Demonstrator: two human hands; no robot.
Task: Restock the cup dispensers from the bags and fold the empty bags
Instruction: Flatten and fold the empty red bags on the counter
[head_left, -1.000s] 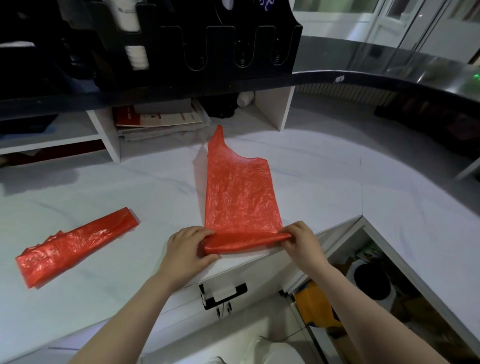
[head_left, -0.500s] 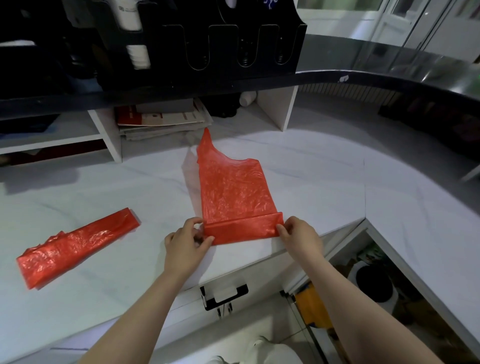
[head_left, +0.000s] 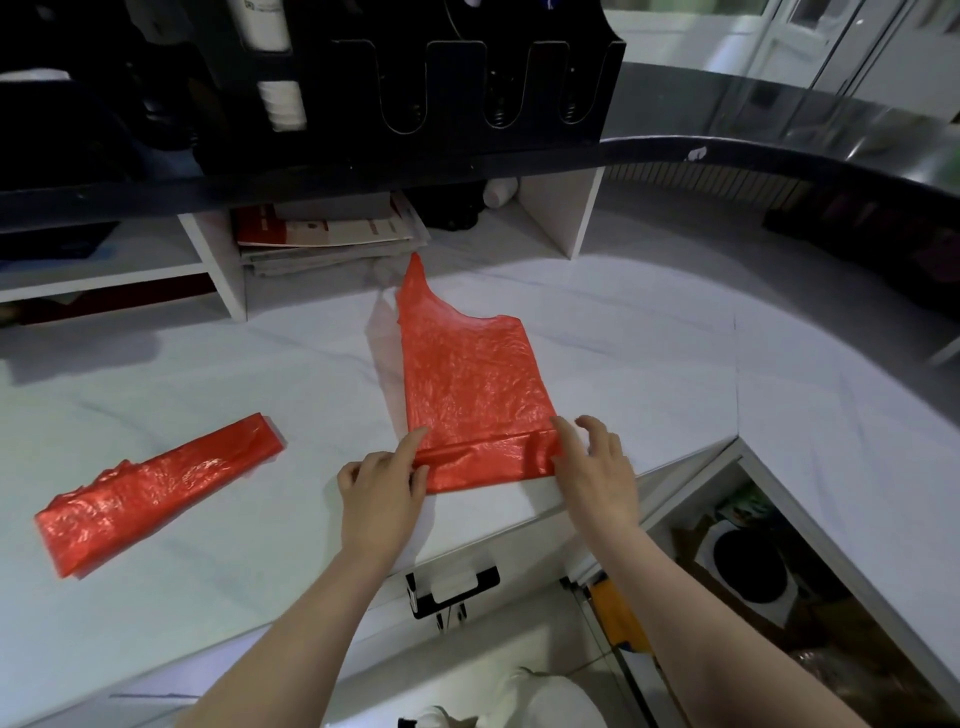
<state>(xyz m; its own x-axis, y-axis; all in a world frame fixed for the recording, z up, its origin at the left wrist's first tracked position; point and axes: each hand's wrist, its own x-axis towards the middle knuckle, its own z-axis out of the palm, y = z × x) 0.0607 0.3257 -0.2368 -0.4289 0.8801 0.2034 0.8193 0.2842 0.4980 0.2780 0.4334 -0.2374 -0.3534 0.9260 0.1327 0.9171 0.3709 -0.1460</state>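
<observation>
A red bag (head_left: 467, 374) lay flat on the white tabletop (head_left: 649, 364), with its near end turned over into a narrow band. The left hand (head_left: 379, 493) had its grip clamped on the left end of this band, pinching it with thumb and index finger. The right hand (head_left: 597, 478) touched the right end, its grip apart and the fingers loosely spread. A second red bag (head_left: 156, 488), folded long, lay well apart to the left. The black cup dispenser (head_left: 457, 93) stood behind.

No text is reading clearly anywhere. A small dark label is showing on the tall white paper cup stack (head_left: 258, 21) at upper left, and print on the red-and-cream paper booklets (head_left: 332, 228) at upper centre is blurring.
</observation>
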